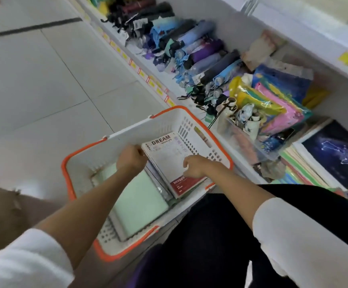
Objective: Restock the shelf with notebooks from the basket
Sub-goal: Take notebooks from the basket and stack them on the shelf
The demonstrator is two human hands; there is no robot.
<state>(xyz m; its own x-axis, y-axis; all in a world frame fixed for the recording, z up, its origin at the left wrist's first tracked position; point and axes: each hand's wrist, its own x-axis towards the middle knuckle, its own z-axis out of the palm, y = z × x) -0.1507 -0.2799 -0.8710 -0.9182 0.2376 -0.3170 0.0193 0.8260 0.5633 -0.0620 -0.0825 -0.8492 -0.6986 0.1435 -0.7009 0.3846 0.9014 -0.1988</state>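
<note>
Best judged as the pickup step: taking hold of the DREAM notebook [167,152] on top of a small stack at the right side of the basket [65,171], down on the floor just beside the bottom shelf [186,96]. Left hand [131,157] curled over the stack's far left corner, fingers wrapped round the edge and holding it. Right hand [195,167] bent down onto the cover just above the red panel, fingertips touching the paper; impossible to tell whether pinching the edge or only pressing. To do this well: work the right thumb under the near edge, square the copies against the left palm, then lift the bundle as one and keep it level, to avoid dropping a loose copy back onto the green notebook [142,208] lying flat in the basket's left half. Clear the orange rim before swinging right, probably toward the constellation-cover notebook [335,154] and the stacks at the near end of the shelf, not toward the folded umbrellas [206,50] further along. Readable: "DREAM" in bold black capitals across the top of the cover, with a smaller line beneath, probably "University". On the red panel, a white word beginning "Strugg", the remainder lost to hand and blur. Yellow price tags [142,74] along the shelf lip, too blurred to read.
</note>
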